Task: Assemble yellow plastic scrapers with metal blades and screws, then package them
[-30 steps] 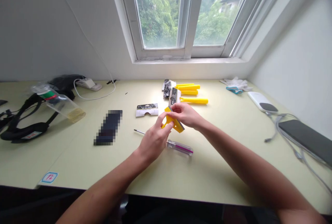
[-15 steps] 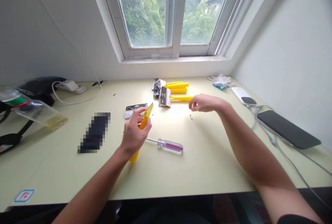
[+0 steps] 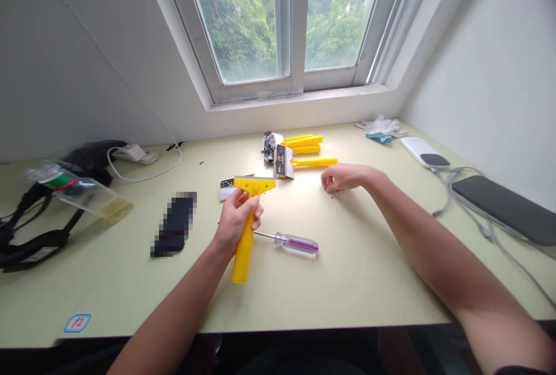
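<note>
My left hand (image 3: 238,221) is wrapped around the handle of a yellow scraper (image 3: 243,256), held above the table with its wide head facing me and a thin metal edge along the top. My right hand (image 3: 341,178) rests on the table with fingertips pinched together. Right under those fingertips lies a tiny metal piece (image 3: 331,196), too small to name. Whether anything is between the fingers is hidden. Below the scraper's head, a screwdriver (image 3: 296,244) with a clear and purple handle lies on the table, its tip partly behind my left hand. A black-and-white card (image 3: 226,188) lies behind the scraper.
Several yellow-handled scrapers (image 3: 315,162) in card packaging lie toward the window. A phone (image 3: 174,224) and a tilted plastic bottle (image 3: 93,195) are at left. White gloves (image 3: 384,126), a white power bank (image 3: 423,152), cables and a dark flat device (image 3: 506,207) are at right.
My left hand has turned the scraper so its broad face shows instead of its edge. My right hand has come down onto the small metal pieces. The view has shifted slightly.
</note>
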A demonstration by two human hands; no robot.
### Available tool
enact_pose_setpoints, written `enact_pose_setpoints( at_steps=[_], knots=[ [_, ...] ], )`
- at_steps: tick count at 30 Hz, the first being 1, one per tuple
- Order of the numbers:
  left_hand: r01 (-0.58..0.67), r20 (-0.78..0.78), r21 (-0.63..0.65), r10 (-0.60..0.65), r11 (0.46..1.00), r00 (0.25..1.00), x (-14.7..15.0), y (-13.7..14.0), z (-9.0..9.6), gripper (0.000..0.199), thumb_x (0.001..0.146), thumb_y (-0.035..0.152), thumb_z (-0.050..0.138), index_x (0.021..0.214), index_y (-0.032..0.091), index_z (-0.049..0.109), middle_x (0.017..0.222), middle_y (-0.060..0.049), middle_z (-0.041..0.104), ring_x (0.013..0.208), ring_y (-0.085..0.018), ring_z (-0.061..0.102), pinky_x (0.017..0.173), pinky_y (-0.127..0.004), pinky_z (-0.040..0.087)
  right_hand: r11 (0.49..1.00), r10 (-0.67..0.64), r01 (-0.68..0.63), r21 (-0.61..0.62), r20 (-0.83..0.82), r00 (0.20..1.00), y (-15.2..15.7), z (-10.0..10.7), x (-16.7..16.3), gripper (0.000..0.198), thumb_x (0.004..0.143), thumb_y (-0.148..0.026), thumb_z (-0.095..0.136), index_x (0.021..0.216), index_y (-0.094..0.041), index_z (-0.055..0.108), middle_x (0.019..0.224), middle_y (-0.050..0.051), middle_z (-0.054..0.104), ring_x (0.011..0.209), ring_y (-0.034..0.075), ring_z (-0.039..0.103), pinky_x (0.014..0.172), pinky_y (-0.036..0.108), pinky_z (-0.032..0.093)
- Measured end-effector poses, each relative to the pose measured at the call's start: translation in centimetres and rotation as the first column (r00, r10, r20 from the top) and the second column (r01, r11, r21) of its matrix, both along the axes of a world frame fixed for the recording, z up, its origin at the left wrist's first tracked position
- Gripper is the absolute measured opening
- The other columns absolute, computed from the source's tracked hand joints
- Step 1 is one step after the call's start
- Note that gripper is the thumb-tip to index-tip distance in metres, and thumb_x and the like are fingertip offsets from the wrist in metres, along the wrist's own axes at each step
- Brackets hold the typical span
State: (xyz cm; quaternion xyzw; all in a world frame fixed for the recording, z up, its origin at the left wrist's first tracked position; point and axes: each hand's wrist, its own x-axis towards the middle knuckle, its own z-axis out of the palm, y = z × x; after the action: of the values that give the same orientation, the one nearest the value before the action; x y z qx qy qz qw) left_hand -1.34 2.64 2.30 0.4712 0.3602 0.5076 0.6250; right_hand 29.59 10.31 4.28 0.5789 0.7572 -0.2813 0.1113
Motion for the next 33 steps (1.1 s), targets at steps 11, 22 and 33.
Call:
enact_pose_setpoints(
  at_steps=[11,22,33],
  knots=[
    [0.090,0.041,-0.018,-0.090,0.996,0.995,0.7,-0.9,-0.1,0.034,0.080,0.026,0.069,0.112,0.018,0.059,0.079,0.002,0.046,0.054,-0.004,0.043,0.038,-0.012,0.036,0.912,0.192,0.047,0.408,-0.524,0.830,-3.4,3.2,-6.2,0.017,0.083,-0.031,0.061,0.089,-0.017,0.069,0.081,0.003,0.070,0.071,0.011,0.061,0.065,0.022,0.044],
    [0.105,0.014,-0.010,-0.105,0.994,0.994,1.0,-1.5,0.3,0.035,0.080,0.030,0.069,0.111,0.017,0.058,0.071,0.004,0.049,0.046,-0.003,0.043,0.038,-0.014,0.036,0.736,0.446,0.051,0.675,-0.539,0.715,-4.7,1.1,-9.9,0.014,0.088,-0.028,0.062,0.085,-0.020,0.073,0.087,0.004,0.067,0.079,0.013,0.059,0.073,0.025,0.045],
    [0.089,0.082,-0.009,-0.088,0.996,0.993,0.7,-1.1,-0.3,0.028,0.082,0.026,0.068,0.108,0.018,0.060,0.076,0.003,0.048,0.051,-0.003,0.043,0.038,-0.013,0.036,0.620,0.476,0.164,0.767,-0.534,0.698,-4.5,-0.6,-10.9,0.015,0.089,-0.030,0.062,0.083,-0.019,0.071,0.082,0.004,0.062,0.075,0.013,0.053,0.072,0.028,0.042]
  ],
)
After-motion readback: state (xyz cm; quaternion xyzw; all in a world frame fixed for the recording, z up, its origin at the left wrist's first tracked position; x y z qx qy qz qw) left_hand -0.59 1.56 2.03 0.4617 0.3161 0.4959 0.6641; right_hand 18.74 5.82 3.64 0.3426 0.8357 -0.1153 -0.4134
